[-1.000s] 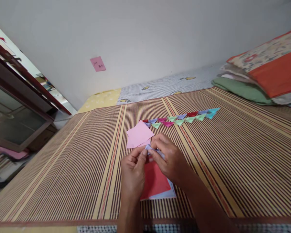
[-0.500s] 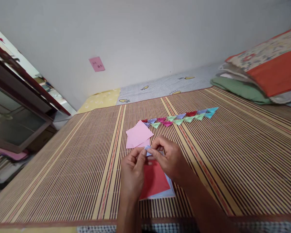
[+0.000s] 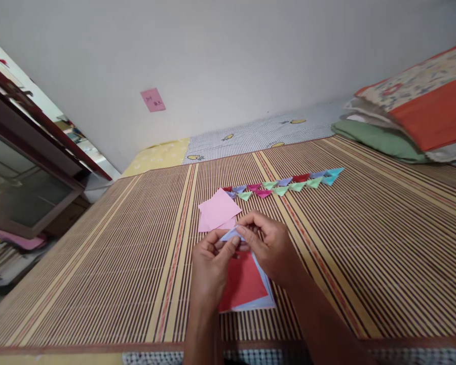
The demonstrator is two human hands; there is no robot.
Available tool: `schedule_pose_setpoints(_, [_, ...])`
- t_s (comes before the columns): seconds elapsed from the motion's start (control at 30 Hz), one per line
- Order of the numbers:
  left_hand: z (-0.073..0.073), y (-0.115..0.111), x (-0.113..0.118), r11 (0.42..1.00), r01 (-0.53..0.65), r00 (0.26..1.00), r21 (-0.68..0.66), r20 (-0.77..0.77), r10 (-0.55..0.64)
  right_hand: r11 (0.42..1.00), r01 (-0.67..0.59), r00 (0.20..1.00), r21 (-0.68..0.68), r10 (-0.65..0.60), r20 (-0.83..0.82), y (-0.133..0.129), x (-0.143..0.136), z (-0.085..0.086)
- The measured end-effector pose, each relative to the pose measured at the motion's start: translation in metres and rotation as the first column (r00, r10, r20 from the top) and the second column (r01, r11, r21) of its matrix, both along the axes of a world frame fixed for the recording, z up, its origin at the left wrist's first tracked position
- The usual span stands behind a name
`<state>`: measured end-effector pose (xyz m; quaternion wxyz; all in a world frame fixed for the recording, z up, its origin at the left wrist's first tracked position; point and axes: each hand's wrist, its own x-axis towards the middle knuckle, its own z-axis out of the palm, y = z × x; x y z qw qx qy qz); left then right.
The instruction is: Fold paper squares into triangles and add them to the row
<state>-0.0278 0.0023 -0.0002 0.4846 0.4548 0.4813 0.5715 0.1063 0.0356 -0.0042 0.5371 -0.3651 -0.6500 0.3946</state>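
The thumb of your left hand (image 3: 210,261) has shifted rightward, pinching the small, angular, folded pale-blue paper (image 3: 230,234) between your hands; your right hand (image 3: 271,246) pinches its right end; likely light, easily creased, best gripped along folds

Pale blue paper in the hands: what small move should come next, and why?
Probably press its fold flatter with the right hand while the left hand steadies it: the pale blue paper is already folded small and pinched by both hands, held up above the red sheet, so a crease could be firmed there.
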Motion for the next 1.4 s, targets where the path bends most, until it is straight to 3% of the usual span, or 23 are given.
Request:
schedule_pose_setpoints(0.1, [-0.002, 0.001, 0.002, 1.0, 0.013, 0.998, -0.01, 0.058, -0.012, 0.992, -0.048, 0.995, -0.117, 0.038, -0.087, -0.001, 0.001, 0.001])
schedule_pose_setpoints(0.3, [-0.005, -0.001, 0.004, 0.998, -0.028, 0.999, 0.062, 0.043, 0.025, 0.966, -0.16, 0.962, -0.205, 0.106, -0.25, -0.001, -0.001, -0.007])
schedule_pose_setpoints(0.47, [0.0, -0.004, 0.004, 0.998, 0.039, 0.998, 0.047, -0.051, -0.037, 0.986, -0.113, 0.983, -0.124, 0.093, -0.161, 0.005, 0.007, -0.008])
schedule_pose_setpoints(0.63, [0.004, -0.006, 0.001, 0.993, 0.076, 0.989, 0.091, -0.135, -0.064, 0.975, -0.166, 0.975, -0.15, 0.139, -0.175, 0.006, 0.015, -0.005])
schedule_pose_setpoints(0.77, [0.004, -0.004, -0.002, 0.987, 0.147, 0.981, 0.067, -0.136, -0.137, 0.954, -0.267, 0.961, -0.134, 0.254, -0.106, 0.005, 0.018, -0.002])
schedule_pose_setpoints(1.07, [-0.006, -0.001, -0.009, 0.994, -0.081, 0.993, 0.076, -0.078, 0.087, 0.962, -0.222, 0.974, -0.162, 0.225, 0.001, 0.006, 0.017, -0.001])
schedule_pose_setpoints(1.4, [-0.01, -0.001, -0.007, 0.994, -0.083, 0.991, 0.069, 0.114, 0.075, 0.968, -0.229, 0.973, -0.099, 0.228, -0.024, 0.007, 0.017, -0.004])
